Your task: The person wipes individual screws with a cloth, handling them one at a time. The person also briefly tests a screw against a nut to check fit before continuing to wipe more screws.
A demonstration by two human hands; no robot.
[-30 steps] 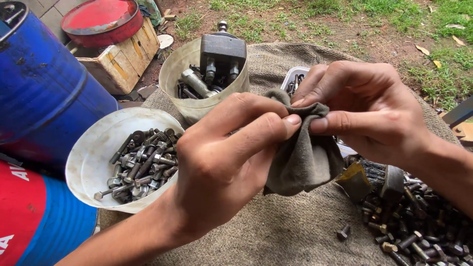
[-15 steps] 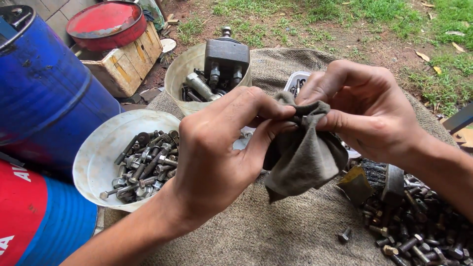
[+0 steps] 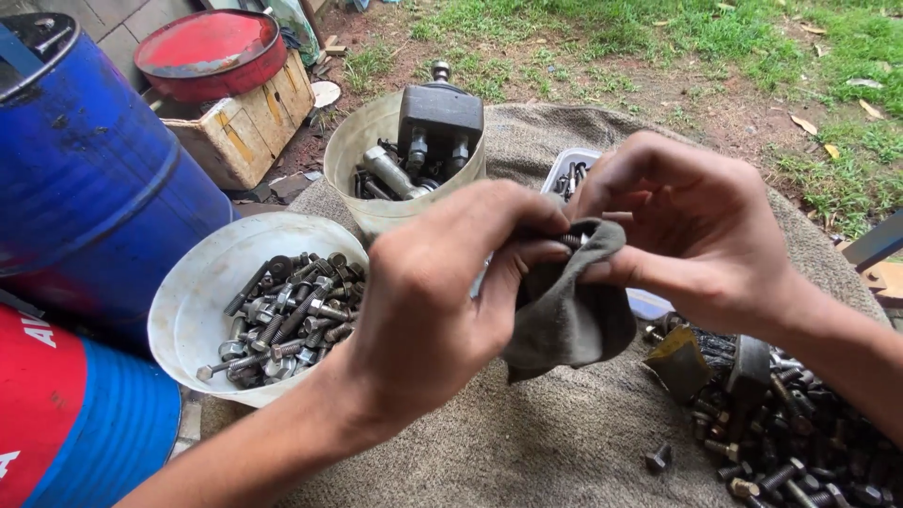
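**Both hands closed on a rag-wrapped bolt above the sacking**

The left hand [image 3: 442,292] and the right hand [image 3: 687,226] meet in the middle of the view, both with a closed grip on one grey rag [image 3: 564,310]. The left thumb and fingers pinch the rag's upper fold from the left; the right fingers press in from the other side. Between them, a short threaded stretch of a dark bolt [image 3: 567,241] shows at the top of the fold; the rest is hidden in the cloth. The rag hangs loose below the fingers, clear of the surface, judged so that the cloth can turn about the metal.

Under the hands lies a brown burlap sack [image 3: 527,442] spread as the work surface. To the left, a shallow white bowl [image 3: 193,292] holds a heap of bolts and nuts, close to the left forearm. Behind it, a taller pale bucket [image 3: 362,141] holds larger metal parts and a black block. A small clear tray [image 3: 583,160] with a few pieces shows just behind the fingers. At lower right, a loose pile of dark bolts [image 3: 800,452] lies on the sack, near the right wrist. A blue drum [image 3: 85,179] stands at far left.
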